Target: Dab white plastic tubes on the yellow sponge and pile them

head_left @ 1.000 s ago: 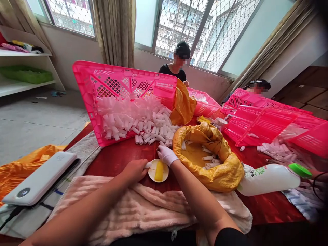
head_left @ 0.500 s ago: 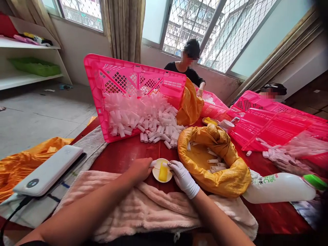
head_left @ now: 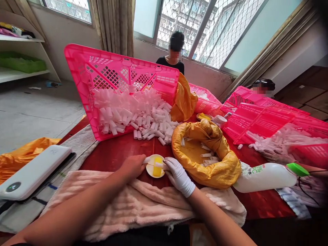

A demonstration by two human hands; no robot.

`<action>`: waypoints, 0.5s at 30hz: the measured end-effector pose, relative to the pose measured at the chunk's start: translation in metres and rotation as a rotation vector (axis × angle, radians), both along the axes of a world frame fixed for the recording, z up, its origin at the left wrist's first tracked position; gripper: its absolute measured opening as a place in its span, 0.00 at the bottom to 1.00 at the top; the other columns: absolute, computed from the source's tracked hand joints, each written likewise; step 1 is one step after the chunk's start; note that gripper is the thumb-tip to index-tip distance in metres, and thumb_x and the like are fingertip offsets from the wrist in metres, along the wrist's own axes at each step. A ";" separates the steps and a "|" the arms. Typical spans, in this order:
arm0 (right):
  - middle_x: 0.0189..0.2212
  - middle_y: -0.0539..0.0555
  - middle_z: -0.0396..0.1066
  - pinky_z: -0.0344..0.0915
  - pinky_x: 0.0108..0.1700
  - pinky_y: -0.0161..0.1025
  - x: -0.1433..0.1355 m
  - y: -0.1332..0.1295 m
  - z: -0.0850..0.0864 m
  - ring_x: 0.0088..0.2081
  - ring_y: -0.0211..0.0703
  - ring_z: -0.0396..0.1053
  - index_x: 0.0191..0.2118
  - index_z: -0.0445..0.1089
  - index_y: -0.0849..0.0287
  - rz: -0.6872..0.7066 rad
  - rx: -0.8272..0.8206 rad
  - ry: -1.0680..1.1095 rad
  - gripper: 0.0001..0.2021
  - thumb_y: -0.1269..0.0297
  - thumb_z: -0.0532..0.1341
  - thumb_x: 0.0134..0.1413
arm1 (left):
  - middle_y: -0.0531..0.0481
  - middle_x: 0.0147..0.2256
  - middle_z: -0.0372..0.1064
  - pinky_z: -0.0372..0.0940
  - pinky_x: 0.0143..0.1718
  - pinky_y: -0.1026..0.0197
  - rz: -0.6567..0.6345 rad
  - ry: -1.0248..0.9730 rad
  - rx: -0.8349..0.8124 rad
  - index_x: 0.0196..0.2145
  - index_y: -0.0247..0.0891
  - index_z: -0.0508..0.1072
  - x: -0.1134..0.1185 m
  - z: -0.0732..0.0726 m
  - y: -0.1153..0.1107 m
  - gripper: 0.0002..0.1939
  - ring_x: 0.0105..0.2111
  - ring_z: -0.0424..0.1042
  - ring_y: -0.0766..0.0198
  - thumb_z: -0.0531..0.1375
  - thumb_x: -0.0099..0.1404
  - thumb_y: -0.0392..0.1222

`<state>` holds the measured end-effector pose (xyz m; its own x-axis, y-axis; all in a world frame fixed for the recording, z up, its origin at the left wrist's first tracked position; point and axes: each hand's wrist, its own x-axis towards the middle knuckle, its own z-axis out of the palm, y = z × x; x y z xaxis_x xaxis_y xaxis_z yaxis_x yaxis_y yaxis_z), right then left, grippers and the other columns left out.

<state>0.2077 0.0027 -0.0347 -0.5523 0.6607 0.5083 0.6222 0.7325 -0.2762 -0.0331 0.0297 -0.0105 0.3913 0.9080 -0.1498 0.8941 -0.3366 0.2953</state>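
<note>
My bare left hand [head_left: 135, 166] is closed on a small white tube [head_left: 147, 160] at the left rim of a round white dish [head_left: 151, 172]. A yellow block [head_left: 157, 166] lies in the dish. My right hand [head_left: 176, 172], in a white glove, pinches another white tube [head_left: 159, 164], which reaches over the yellow block. Many white tubes [head_left: 143, 119] spill from a tilted pink basket [head_left: 123, 65] behind the dish. An orange sack [head_left: 228, 171] with rolled edges and several tubes inside stands to the right of my right hand.
A pink towel [head_left: 107, 201] lies under my forearms. On the left is a white power bank [head_left: 38, 171]. A white bottle with a green cap [head_left: 269, 176] lies at the right. Two people sit beyond, near other pink baskets [head_left: 258, 119].
The view has shifted, so things sit further left in the picture. The tube in my right hand now reaches further over the yellow block. The far person's arm is no longer visible.
</note>
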 end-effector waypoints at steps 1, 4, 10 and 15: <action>0.46 0.61 0.70 0.69 0.51 0.50 -0.002 0.000 0.001 0.49 0.49 0.67 0.51 0.66 0.61 -0.028 -0.001 -0.022 0.14 0.71 0.54 0.60 | 0.44 0.41 0.73 0.63 0.42 0.58 0.001 -0.002 0.003 0.40 0.36 0.68 0.000 0.000 0.000 0.11 0.43 0.72 0.55 0.52 0.68 0.45; 0.42 0.61 0.73 0.71 0.44 0.47 -0.004 0.000 0.001 0.43 0.48 0.69 0.47 0.69 0.62 -0.013 0.083 -0.122 0.12 0.73 0.52 0.61 | 0.44 0.41 0.73 0.62 0.41 0.58 0.012 0.002 -0.005 0.40 0.36 0.69 0.001 0.001 -0.001 0.10 0.42 0.72 0.55 0.53 0.67 0.45; 0.37 0.55 0.74 0.67 0.35 0.39 -0.011 -0.019 0.005 0.32 0.41 0.68 0.40 0.72 0.60 0.195 0.128 -0.266 0.10 0.72 0.54 0.61 | 0.44 0.38 0.73 0.62 0.39 0.57 0.021 0.029 -0.013 0.39 0.36 0.69 0.003 0.001 0.000 0.11 0.41 0.72 0.55 0.52 0.67 0.45; 0.42 0.55 0.73 0.69 0.45 0.40 -0.033 -0.029 0.012 0.43 0.41 0.71 0.46 0.70 0.56 0.128 -0.106 0.232 0.10 0.67 0.54 0.62 | 0.42 0.44 0.70 0.61 0.46 0.54 -0.018 -0.013 0.072 0.42 0.37 0.71 0.000 -0.002 0.001 0.11 0.46 0.69 0.54 0.54 0.66 0.44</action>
